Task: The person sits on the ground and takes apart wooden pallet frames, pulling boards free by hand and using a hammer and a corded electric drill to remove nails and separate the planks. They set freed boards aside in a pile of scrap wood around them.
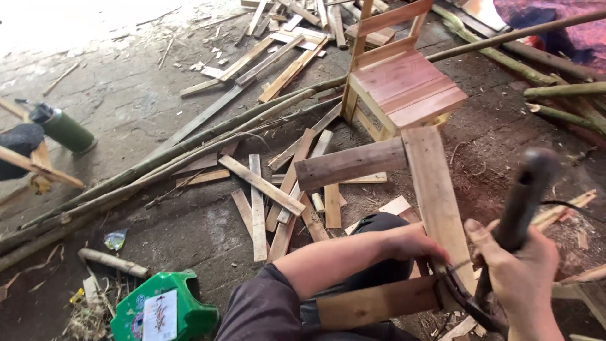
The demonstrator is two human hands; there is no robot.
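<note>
Wood offcuts [278, 189] crowding bare floor [126, 113]

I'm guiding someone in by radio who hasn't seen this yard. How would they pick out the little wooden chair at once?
Start from the long green poles running slantwise across the dirt floor and follow them up to their far right end. There, among scattered wood offcuts, stands the small wooden chair. It is the only assembled piece, with a reddish slatted seat and pale legs and back, while everything around it lies loose and flat.

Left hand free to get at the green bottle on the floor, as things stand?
Probably not. The left hand is pressed on the wooden frame by the right hand and its dark tool. The green bottle lies far off, upper left, across long poles and scattered slats.
</note>
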